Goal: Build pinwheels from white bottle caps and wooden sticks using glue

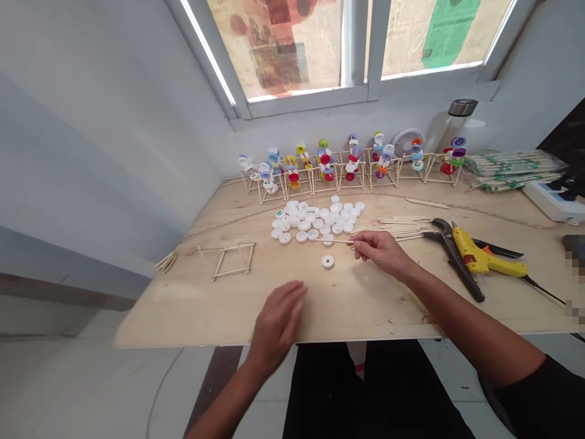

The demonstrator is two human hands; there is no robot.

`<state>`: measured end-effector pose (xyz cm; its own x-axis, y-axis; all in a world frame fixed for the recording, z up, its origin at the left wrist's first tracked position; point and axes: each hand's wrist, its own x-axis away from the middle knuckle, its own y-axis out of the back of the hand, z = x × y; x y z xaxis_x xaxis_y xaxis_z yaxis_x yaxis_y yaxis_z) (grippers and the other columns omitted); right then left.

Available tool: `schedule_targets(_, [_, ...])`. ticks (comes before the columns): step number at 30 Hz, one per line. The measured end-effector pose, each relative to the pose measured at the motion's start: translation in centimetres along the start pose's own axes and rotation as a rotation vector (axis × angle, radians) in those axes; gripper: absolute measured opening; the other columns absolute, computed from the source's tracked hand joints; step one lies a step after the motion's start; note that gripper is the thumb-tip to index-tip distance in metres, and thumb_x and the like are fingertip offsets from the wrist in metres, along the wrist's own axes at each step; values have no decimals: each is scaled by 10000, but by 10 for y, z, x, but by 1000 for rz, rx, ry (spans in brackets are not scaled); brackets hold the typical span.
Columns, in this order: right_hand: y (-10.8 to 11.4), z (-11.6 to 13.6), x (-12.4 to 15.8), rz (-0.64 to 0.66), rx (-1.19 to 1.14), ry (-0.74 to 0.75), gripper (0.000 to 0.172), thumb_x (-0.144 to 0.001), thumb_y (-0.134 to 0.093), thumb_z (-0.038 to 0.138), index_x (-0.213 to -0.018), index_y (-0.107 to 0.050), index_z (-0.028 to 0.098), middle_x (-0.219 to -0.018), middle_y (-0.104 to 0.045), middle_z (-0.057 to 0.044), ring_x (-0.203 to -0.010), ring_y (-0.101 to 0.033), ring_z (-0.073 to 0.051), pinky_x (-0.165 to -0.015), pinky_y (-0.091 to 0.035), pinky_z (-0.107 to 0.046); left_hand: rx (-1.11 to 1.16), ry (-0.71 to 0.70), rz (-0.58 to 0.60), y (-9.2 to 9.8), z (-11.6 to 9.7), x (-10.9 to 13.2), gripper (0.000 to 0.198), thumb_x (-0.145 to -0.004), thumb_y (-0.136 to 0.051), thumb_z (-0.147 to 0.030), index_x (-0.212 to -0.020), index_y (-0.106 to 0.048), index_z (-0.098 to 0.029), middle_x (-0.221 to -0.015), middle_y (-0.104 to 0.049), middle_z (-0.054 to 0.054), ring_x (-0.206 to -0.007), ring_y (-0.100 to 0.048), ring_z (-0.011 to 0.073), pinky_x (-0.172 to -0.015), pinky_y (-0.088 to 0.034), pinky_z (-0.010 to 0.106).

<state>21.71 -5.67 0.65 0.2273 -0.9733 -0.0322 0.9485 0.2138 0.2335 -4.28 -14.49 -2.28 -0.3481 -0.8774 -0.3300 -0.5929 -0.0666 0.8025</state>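
Wooden stick [333, 241] in right hand [384, 253]

My feed shows a pale plywood board [183, 317]: heap of white plastic bottle caps [315, 221] mid-board, a single thin wooden stick [333, 241] at its near edge, a lone white ring-shaped cap [328, 261] just in front, square frame of thin wooden sticks [233, 261] left, black pliers [459, 265] and yellow glue gun [478, 255] right.
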Motion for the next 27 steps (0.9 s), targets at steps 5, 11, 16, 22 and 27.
schedule_targets(5, [4, -3, 0, 39, 155, -2, 231, -784, -502, 289, -857, -666, 145, -618, -614, -7, -518, -478, -103, -487, -359, -218, -214, 35, 26, -8, 28, -55, 298, -846, -442, -254, -1106, -570, -186, -1126, -610, 92, -1071, -539, 238, -906, -455, 412])
schedule_targets(11, [10, -7, 3, 27, 307, -19, 242, -792, -472, 270, -865, -669, 149, -618, -613, 2, -479, -441, -94, -464, -307, -213, -428, 88, 88, -14, 37, -72, 294, -835, -456, -248, -1089, -579, -167, -1076, -610, 102, -984, -542, 264, -822, -452, 406])
schedule_targets(16, [9, -5, 4, 10, 295, -16, 240, -790, -473, 275, -862, -662, 146, -610, -606, 4, -473, -435, -96, -460, -303, -213, -547, -56, 113, -12, 35, -60, 312, -869, -416, -287, -1137, -555, -205, -1163, -578, 94, -1042, -508, 272, -838, -423, 411])
schedule_targets(22, [8, -3, 6, 7, 280, -10, 247, -790, -472, 278, -878, -660, 143, -611, -607, 3, -485, -441, -99, -477, -321, -216, -564, -236, 117, -3, 33, -35, 290, -878, -422, -268, -1123, -566, -213, -1178, -579, 98, -1047, -516, 264, -865, -409, 419])
schedule_targets(27, [7, -5, 7, 10, 270, 8, 255, -792, -476, 292, -886, -665, 149, -610, -611, 2, -493, -450, -102, -487, -340, -219, -376, -258, 40, 13, 19, -10, 186, -877, -419, -189, -885, -605, -189, -935, -645, 59, -900, -565, 192, -813, -437, 354])
